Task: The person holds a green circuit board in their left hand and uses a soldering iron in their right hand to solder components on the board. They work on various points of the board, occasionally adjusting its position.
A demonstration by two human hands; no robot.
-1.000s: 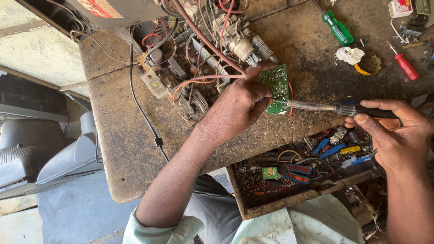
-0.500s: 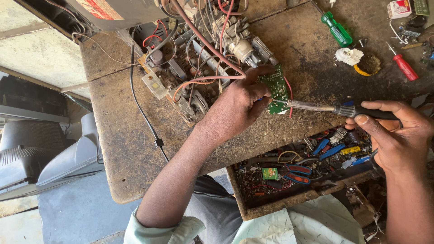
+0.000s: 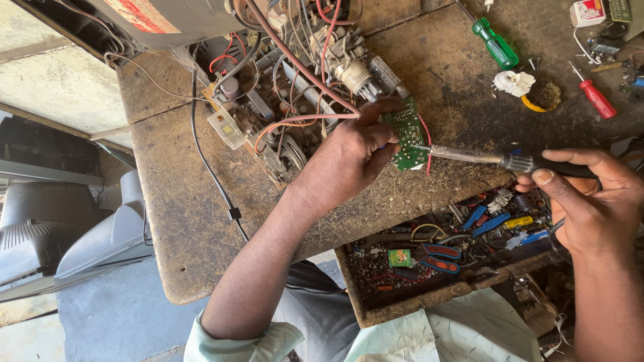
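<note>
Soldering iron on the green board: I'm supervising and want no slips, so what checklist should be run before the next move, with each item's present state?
1. Small green circuit board steadied by left hand: ok.
2. Soldering iron gripped by its black handle in right hand: ok.
3. Iron tip on the board, not on the fingers: ok, though close.
4. Red wire beside the board clear of the tip: cannot tell.
5. Solder melted at the joint: cannot tell.
6. Open drawer of parts below the iron: not ok, drips could fall in.
</note>
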